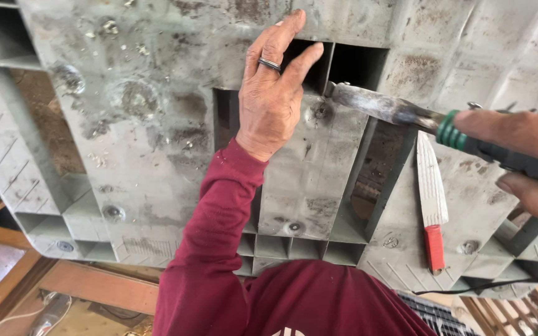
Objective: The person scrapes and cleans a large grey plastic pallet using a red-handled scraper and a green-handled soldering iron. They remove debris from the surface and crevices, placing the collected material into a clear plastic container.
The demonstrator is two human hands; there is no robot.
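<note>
Head view: left hand (272, 93) splayed on grey panel (138, 155) at slot edge; right hand (524, 162) clamped on pliers (400, 112).

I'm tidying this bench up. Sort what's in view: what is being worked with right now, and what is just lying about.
In use:
- grey plastic pallet, left hand pressed flat on it, fingers at an opening
- pliers with dark handles, held in the right hand, tip at the pallet's rib

Lying about:
- knife with a red handle, on the pallet
- black cable

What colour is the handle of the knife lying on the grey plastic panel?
Red: the knife has a red handle, best seen in the head view.
</note>
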